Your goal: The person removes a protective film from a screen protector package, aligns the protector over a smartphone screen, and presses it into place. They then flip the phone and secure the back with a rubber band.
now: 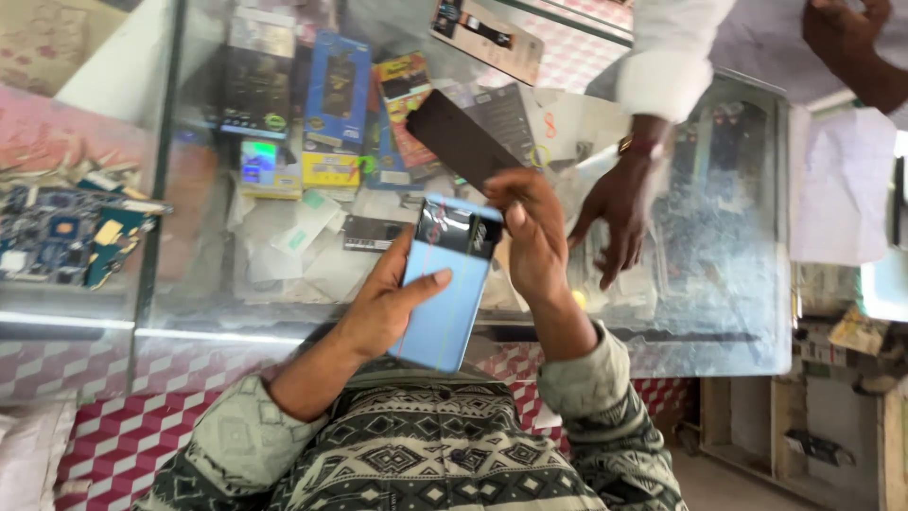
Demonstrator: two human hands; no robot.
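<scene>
The glass counter (719, 312) is the landmark here, and inside it, under the glass, lie boxed goods: a black package (255, 80) toward the far left, a blue package (338, 95) just right of that, a small iridescent-and-yellow box (270, 168) nearer the front, and a red-and-yellow pack (405, 95) toward the middle, with loose white papers (303, 232) spread below them. At the counter's far edge a tan carton (492, 38) with a dark picture lies tilted. Left of the counter, on a lower shelf, blue circuit boards (66, 232) are heaped. Above the counter's near edge the pale blue phone (445, 284) is held back side up, its dark glossy camera band at the top. The left hand (383, 308) cradles it from beneath, thumb pressed across the blue back, fingers closed around its edge. The right hand (530, 232) pinches a dark flat sheet (459, 140) between thumb and fingers, the sheet rising tilted over the counter from the phone's top. Another person's hand (615, 213), in a white sleeve with a wristband, rests fingers spread on the counter glass just right of the right hand.
</scene>
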